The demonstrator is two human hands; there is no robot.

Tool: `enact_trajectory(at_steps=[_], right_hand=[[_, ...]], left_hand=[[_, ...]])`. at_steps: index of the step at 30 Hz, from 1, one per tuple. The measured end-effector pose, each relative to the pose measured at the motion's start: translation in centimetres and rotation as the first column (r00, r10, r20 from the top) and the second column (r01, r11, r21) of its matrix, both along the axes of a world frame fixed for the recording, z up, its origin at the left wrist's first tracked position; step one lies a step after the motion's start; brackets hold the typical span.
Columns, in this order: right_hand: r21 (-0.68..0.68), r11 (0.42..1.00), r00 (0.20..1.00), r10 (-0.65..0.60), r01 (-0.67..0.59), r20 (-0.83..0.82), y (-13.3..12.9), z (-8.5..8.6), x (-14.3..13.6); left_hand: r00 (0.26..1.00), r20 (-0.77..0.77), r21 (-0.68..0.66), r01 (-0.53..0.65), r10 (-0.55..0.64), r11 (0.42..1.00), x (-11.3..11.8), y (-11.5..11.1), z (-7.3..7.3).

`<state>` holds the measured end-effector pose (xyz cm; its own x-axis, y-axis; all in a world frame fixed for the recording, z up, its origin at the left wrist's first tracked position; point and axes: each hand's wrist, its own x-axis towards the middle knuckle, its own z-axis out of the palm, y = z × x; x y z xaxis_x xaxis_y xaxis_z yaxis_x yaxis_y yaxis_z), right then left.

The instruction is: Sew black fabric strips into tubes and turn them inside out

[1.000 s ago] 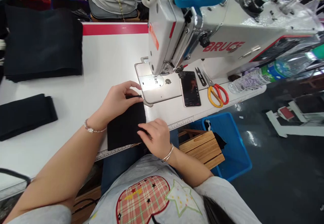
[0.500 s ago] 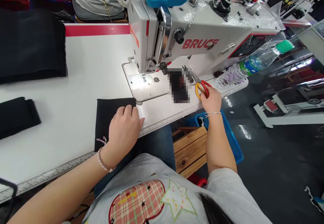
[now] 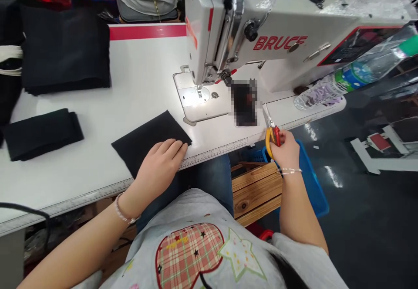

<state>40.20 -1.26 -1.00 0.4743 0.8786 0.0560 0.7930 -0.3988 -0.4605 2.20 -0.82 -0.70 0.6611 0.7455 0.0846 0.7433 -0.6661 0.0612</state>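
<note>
A sewing workshop, shown by the industrial sewing machine (image 3: 281, 40) and stacked dark cloth (image 3: 67, 49).

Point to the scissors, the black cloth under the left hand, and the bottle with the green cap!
Scissors (image 3: 269, 131), head view: top of the yellow handle.
Black cloth (image 3: 148, 139), head view: its upper face.
Bottle (image 3: 350, 79), head view: its label.
</note>
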Motion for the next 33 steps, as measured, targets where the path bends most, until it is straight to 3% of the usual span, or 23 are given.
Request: enact_trajectory(at_steps=[3,5,8,10,13,19,26,33], right_hand=[[0.08,0.997,0.971,0.002,0.018,-0.238,-3.1,-0.4,-4.0],[0.097,0.995,0.892,0.035,0.01,-0.451,-4.9,-0.6,-7.0],[0.018,0.997,0.651,0.064,-0.077,-0.756,-7.2,-1.1,-10.8],[-0.01,0.988,0.487,0.069,-0.156,-0.87,-8.5,-1.6,-12.7],[-0.031,0.956,0.366,0.083,-0.293,-0.927,-9.9,-2.3,-14.3],[-0.162,0.873,0.364,0.02,-0.461,-0.931,-10.8,-3.7,-15.2],[-0.148,0.789,0.334,0.076,-0.597,-0.94,-11.6,-3.3,-16.3],[-0.135,0.798,0.314,0.071,-0.587,-0.947,-11.7,-3.1,-17.3]], left_hand=[[0.999,-0.037,0.016,-0.008,0.008,1.0,0.5,0.2,0.7],[0.999,-0.048,0.017,-0.015,0.016,1.0,0.6,0.3,1.1],[0.999,-0.049,0.037,-0.016,0.018,0.999,0.6,0.2,1.1],[0.999,-0.052,0.078,0.0,0.004,0.997,0.5,0.1,0.8],[0.998,-0.051,0.166,0.046,-0.038,0.985,0.2,-0.1,0.4],[0.995,0.051,0.299,0.063,-0.082,0.952,0.0,-0.6,0.2],[0.966,0.228,0.359,0.028,-0.117,0.933,-0.6,-0.8,0.0],[0.95,0.292,0.382,-0.009,-0.111,0.924,-0.6,-0.7,-0.8]])
